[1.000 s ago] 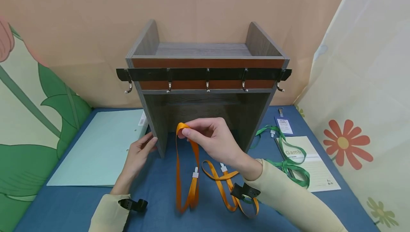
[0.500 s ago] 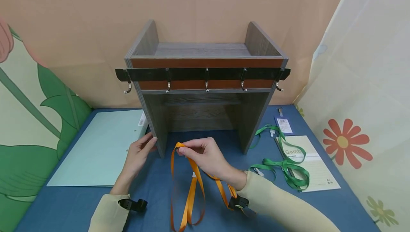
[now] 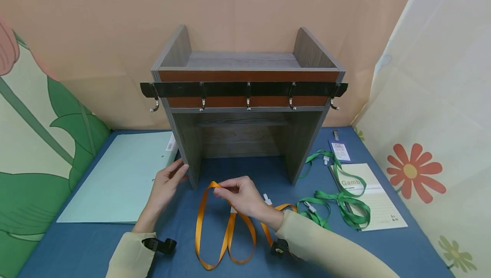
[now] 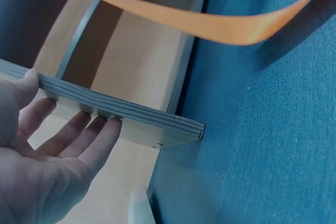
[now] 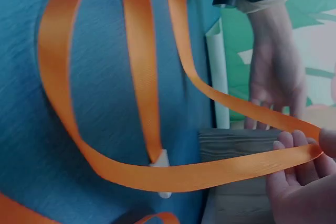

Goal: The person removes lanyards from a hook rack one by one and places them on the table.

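My right hand (image 3: pixel 243 199) pinches an orange lanyard (image 3: pixel 199 231) between thumb and fingers, in front of the grey wooden shelf (image 3: pixel 304 146). The strap hangs in loops down to the blue cloth, and its white clip (image 5: pixel 163 169) shows in the right wrist view. My left hand (image 3: pixel 166 184) holds the front edge of the shelf's left side panel (image 4: pixel 152 124); in the left wrist view the thumb lies at the edge and the fingertips touch the outer face. A second orange lanyard (image 3: pixel 285 206) lies partly hidden under my right forearm.
A black rail (image 3: pixel 226 89) with several metal hooks runs across the shelf front. A pale green folder (image 3: pixel 111 180) lies at left. Green lanyards (image 3: pixel 354 203), a notebook (image 3: pixel 383 209) and a blue badge holder (image 3: pixel 340 151) lie at right.
My right hand has lowered the orange lanyard toward me, and its loops have spread wider on the cloth. The left hand stays on the shelf panel.
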A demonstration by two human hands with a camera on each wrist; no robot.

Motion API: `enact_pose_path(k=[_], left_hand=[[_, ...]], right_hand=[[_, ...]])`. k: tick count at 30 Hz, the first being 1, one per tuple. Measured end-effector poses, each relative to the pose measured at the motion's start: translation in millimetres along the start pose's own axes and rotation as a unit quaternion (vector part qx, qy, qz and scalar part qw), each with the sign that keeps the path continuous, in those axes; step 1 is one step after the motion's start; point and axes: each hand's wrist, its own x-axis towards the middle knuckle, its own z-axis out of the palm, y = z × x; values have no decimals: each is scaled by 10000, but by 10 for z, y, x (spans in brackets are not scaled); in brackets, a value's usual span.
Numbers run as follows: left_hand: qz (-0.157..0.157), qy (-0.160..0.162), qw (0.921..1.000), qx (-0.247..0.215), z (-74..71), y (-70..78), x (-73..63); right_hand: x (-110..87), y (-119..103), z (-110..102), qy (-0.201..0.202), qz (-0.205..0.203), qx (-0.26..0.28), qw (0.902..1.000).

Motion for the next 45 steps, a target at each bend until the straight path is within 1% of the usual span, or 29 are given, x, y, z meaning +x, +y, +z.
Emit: enact_pose_path(k=[4, 6, 10, 13, 15, 19, 23, 26, 33, 37, 41, 45], left_hand=[[-68, 26, 10000, -40, -3, 9, 1], [-105, 21, 9999, -72, -5, 14, 0], [-155, 2, 9998, -112, -7, 14, -2], [-180, -11, 9997, -137, -8, 18, -4], [-186, -21, 9997, -145, -7, 22, -3], [-198, -34, 9997, -158, -8, 21, -3], [-218, -55, 9996, -195, -11, 8, -2], [-228, -49, 9995, -197, -9, 3, 3], [-229, -16, 9996, -154, -4, -2, 6], [-269, 10, 9996, -90, -4, 16, 7], [-328, 21, 9994, -71, 0, 74, -1], [-298, 41, 9995, -90, 9, 155, -22]], right_hand=[[76, 282, 18, -55, 143, -144, 9998], [85, 348, 18, -151, 121, -298, 9994], [86, 460, 28, -475, 43, -699, 9964], [81, 506, 43, -712, 115, -934, 9930], [77, 520, 50, -795, 174, -1061, 9910], [67, 535, 43, -879, 262, -1374, 9863], [65, 554, 34, -987, 350, -1757, 9789], [65, 565, 29, -1074, 413, -1927, 9745], [45, 563, -16, -1019, 571, -2013, 9725], [44, 551, -39, -1058, 647, -1912, 9737], [43, 558, -52, -1126, 724, -1753, 9754], [26, 556, -76, -1155, 694, -1715, 9759]])
